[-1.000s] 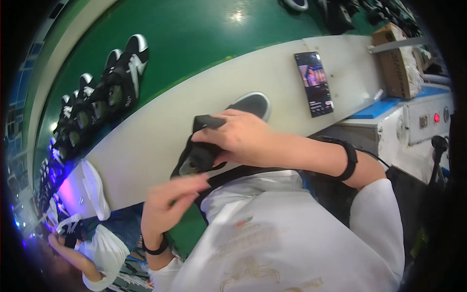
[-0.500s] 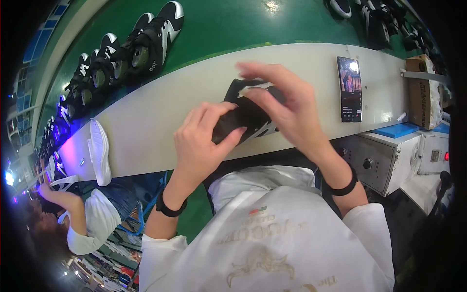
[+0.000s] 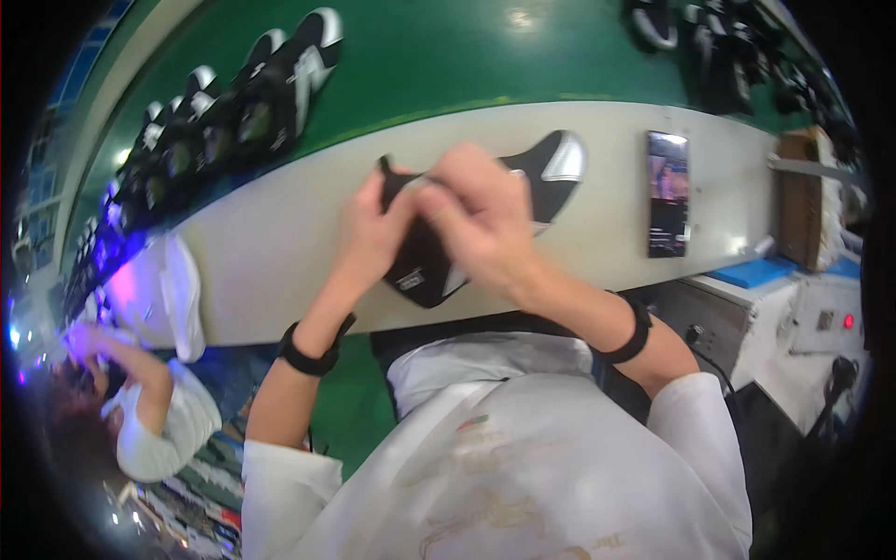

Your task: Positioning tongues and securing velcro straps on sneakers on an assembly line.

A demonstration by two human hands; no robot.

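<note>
A black shoe upper (image 3: 558, 198) with a silver-white toe cap is in front of me over the bench, its toe pointing to the far right and its heel end toward me. My left hand (image 3: 369, 233) is closed on the upper's left edge near the opening. Close beside it, my right hand (image 3: 485, 219) is closed over the middle of the upper, its fingers meeting the left hand's. Motion blurs both hands, and the upper's opening is mostly hidden beneath them.
A white shoe sole (image 3: 183, 303) lies at the bench's left end. A lit phone (image 3: 667, 196) rests on the right, near a cardboard box (image 3: 798, 201) and a grey machine (image 3: 723, 322). Black shoes (image 3: 280, 98) line the far left; a person (image 3: 163, 411) works at left.
The upper has turned so that its toe now shows at the far right. My right hand has moved left and toward me, against my left hand; a white bit at its fingers no longer shows.
</note>
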